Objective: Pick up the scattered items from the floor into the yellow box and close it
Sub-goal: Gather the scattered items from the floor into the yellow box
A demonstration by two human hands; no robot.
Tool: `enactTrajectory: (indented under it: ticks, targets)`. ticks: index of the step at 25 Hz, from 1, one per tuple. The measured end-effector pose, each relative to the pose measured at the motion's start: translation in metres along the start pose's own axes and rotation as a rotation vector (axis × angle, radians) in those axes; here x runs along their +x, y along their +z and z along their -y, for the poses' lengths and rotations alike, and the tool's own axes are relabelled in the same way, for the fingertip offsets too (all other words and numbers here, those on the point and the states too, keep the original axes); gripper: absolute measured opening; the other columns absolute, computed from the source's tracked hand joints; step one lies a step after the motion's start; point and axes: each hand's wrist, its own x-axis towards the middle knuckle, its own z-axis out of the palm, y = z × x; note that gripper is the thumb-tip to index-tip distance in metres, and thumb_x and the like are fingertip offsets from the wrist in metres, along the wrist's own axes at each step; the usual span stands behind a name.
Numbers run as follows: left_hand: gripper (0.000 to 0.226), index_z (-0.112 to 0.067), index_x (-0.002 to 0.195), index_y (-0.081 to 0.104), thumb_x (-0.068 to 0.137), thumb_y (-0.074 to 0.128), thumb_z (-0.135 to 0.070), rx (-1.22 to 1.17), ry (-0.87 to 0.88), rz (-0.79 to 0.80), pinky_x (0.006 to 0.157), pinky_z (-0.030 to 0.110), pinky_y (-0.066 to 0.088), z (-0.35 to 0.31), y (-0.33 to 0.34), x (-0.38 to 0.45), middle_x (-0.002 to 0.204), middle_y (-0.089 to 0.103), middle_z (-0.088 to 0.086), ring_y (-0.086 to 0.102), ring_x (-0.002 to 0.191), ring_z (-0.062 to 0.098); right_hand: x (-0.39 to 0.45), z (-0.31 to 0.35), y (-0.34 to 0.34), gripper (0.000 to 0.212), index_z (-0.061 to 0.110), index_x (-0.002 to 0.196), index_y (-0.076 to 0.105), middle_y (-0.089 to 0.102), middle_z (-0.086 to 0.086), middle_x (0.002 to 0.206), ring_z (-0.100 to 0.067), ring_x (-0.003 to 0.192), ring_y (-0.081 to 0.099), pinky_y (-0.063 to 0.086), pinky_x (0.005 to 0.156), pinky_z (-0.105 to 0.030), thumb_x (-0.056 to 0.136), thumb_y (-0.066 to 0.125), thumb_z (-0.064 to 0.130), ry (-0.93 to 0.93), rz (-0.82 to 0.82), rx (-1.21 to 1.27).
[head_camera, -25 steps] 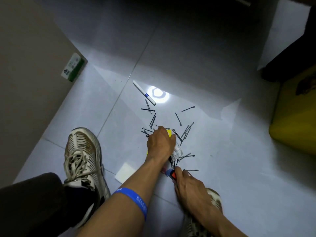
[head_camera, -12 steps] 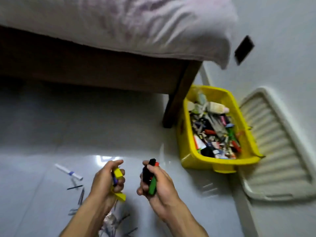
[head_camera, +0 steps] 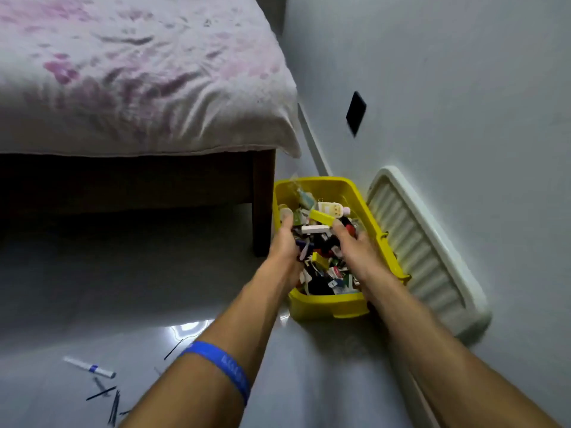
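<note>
A: Beside the bed leg (head_camera: pixel 262 205), on the floor: yellow box (head_camera: pixel 327 307), uncovered, full. Grip state?

B: Left hand (head_camera: pixel 285 242) and right hand (head_camera: pixel 355 245) over the box; finger closure cannot be determined. Pen (head_camera: pixel 89 367) well left of the box.

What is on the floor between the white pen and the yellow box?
In the head view, a thin black hairpin, a bright glare on the grey floor tiles, and the left forearm with its blue wristband lie between the white pen and the yellow plastic box.
</note>
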Motion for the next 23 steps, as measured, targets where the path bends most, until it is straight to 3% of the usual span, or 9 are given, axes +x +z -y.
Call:
enactTrajectory:
  ticks: [1,3,4,6,9,14,18,21,23]
  targets:
    - [0.055,-0.015,0.123,0.061,0.101,0.03,-0.055,0.065,0.003,-0.042,0.065,0.031,0.054,0.001,-0.013,0.001,0.113,0.07,0.013,0.069,0.082,0.022,0.009,0.001,0.001,0.074,0.016,0.149,0.035,0.048,-0.01,0.146,-0.032,0.131,0.047,0.036,0.11,-0.046,0.092,0.045,0.062,-0.013,-0.023,-0.122]
    - [0.064,-0.019,0.147,0.041,0.1,0.027,-0.06,0.239,0.056,-0.189,0.095,0.036,0.047,0.005,-0.057,-0.005,0.146,0.05,0.008,0.057,0.12,0.024,0.003,-0.004,0.017,0.074,0.015,0.152,0.027,0.033,-0.009,0.156,-0.031,0.142,0.032,0.026,0.113,-0.044,0.095,0.04,0.06,-0.122,-0.026,-0.232]
    - [0.066,-0.019,0.151,0.035,0.1,0.026,-0.06,0.285,0.077,-0.269,0.109,0.04,0.038,0.009,-0.084,-0.013,0.153,0.041,0.006,0.046,0.134,0.025,-0.008,-0.008,0.03,0.067,0.013,0.149,0.032,0.035,-0.01,0.155,-0.03,0.141,0.033,0.027,0.113,-0.042,0.097,0.042,0.054,-0.207,-0.022,-0.276]
    - [0.064,-0.019,0.15,0.037,0.1,0.026,-0.058,0.297,0.112,-0.425,0.117,0.046,0.029,0.016,-0.131,-0.029,0.154,0.04,0.006,0.039,0.14,0.026,-0.035,-0.023,0.062,0.05,0.008,0.137,0.048,0.048,-0.012,0.142,-0.029,0.131,0.044,0.034,0.104,-0.034,0.098,0.05,0.039,-0.4,0.011,-0.333]
    - [0.06,-0.015,0.144,0.046,0.103,0.025,-0.053,0.297,0.12,-0.627,0.114,0.048,0.033,0.024,-0.202,-0.063,0.146,0.049,0.008,0.046,0.133,0.028,-0.094,-0.041,0.126,0.038,0.014,0.131,0.054,0.053,-0.006,0.134,-0.022,0.121,0.052,0.04,0.094,-0.028,0.098,0.053,0.033,-0.554,0.276,-0.441]
    - [0.051,-0.015,0.131,0.057,0.102,0.03,-0.047,0.438,0.057,-0.778,0.108,0.045,0.04,0.037,-0.32,-0.098,0.135,0.059,0.009,0.054,0.122,0.028,-0.154,-0.068,0.215,0.029,0.023,0.125,0.059,0.062,0.004,0.127,-0.007,0.095,0.059,0.045,0.081,-0.022,0.099,0.053,0.033,-0.543,0.741,-0.642]
    - [0.025,-0.018,0.112,0.065,0.094,0.052,-0.028,0.55,0.025,-0.924,0.086,0.032,0.048,0.045,-0.407,-0.113,0.115,0.067,0.004,0.06,0.099,0.022,-0.162,-0.094,0.284,0.023,0.021,0.117,0.065,0.067,0.004,0.118,-0.011,0.092,0.063,0.049,0.085,-0.027,0.097,0.056,0.028,-0.526,0.897,-0.693]
    - [0.025,-0.023,0.112,0.063,0.088,0.057,-0.022,0.702,-0.077,-0.899,0.083,0.029,0.049,0.061,-0.453,-0.103,0.1,0.066,-0.003,0.063,0.091,0.02,-0.157,-0.12,0.34,0.024,0.022,0.116,0.065,0.068,0.002,0.117,-0.013,0.097,0.063,0.051,0.087,-0.031,0.095,0.056,0.027,-0.543,0.959,-0.779]
    - [0.023,-0.025,0.11,0.063,0.089,0.057,-0.021,0.794,-0.112,-0.863,0.082,0.026,0.048,0.072,-0.468,-0.095,0.099,0.067,-0.006,0.063,0.091,0.018,-0.153,-0.132,0.374,0.031,0.022,0.127,0.057,0.061,-0.001,0.129,-0.019,0.105,0.061,0.05,0.089,-0.034,0.097,0.053,0.028,-0.661,0.905,-0.809]
